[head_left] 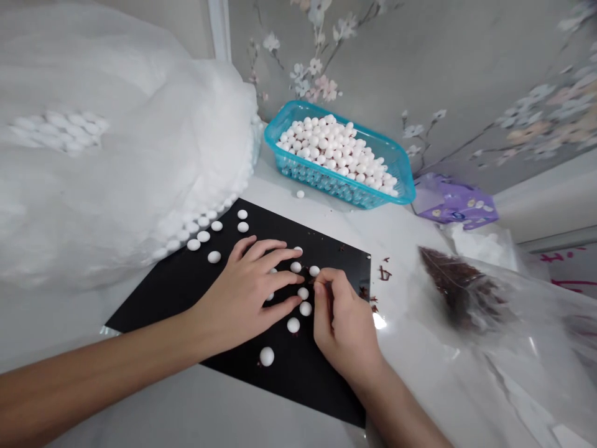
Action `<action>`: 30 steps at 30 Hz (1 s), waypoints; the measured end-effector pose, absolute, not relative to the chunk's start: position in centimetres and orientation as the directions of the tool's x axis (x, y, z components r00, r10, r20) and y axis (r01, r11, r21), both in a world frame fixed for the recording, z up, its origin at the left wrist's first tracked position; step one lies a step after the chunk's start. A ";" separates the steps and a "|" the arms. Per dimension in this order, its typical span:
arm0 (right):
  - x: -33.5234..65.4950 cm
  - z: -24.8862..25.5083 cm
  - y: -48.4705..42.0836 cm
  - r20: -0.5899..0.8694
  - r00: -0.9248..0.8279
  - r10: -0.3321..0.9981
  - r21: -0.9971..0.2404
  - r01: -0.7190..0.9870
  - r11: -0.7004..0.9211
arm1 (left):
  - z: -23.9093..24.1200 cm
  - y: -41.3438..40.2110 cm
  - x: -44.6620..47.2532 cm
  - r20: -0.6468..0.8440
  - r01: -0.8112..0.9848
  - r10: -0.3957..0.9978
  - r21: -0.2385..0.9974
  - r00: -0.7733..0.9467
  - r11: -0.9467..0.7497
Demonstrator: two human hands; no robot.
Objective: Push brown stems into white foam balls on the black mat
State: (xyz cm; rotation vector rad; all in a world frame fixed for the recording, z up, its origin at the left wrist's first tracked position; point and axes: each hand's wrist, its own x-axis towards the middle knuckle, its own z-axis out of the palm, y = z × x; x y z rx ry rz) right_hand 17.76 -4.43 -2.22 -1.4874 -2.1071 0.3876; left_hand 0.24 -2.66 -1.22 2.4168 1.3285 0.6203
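Note:
My left hand (261, 283) lies palm down with fingers spread over several small white balls (295, 267) on a black board (331, 386). Parts of some balls are hidden under its fingers. To its right, my right hand (342, 311) is closed in a pinch, thumb against index finger. A small reddish-brown piece (311, 282) shows at those fingertips, close beside a white ball (314, 271). More balls lie between the two hands, and one ball (267, 356) sits apart near the board's front edge.
A blue plastic basket (342, 196) full of white balls stands behind the board. At left bulges a big translucent bag (140, 155) of white balls. Reddish-brown bits (385, 272) lie right of the board, near a clear bag of brown pieces (461, 286). A purple packet (454, 202) rests by the wall.

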 end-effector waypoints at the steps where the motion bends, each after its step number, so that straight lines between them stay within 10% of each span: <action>1: 17.8 -2.2 -4.5 0.243 -0.262 0.934 -0.531 0.770 0.354 | -1.2 -2.6 0.2 0.220 0.711 0.850 0.471 0.478 -0.522; 30: 17.8 -2.3 -4.3 0.260 -0.384 0.886 -0.397 0.794 0.460 | -1.4 -2.7 0.2 0.262 0.725 0.863 0.467 0.433 -0.505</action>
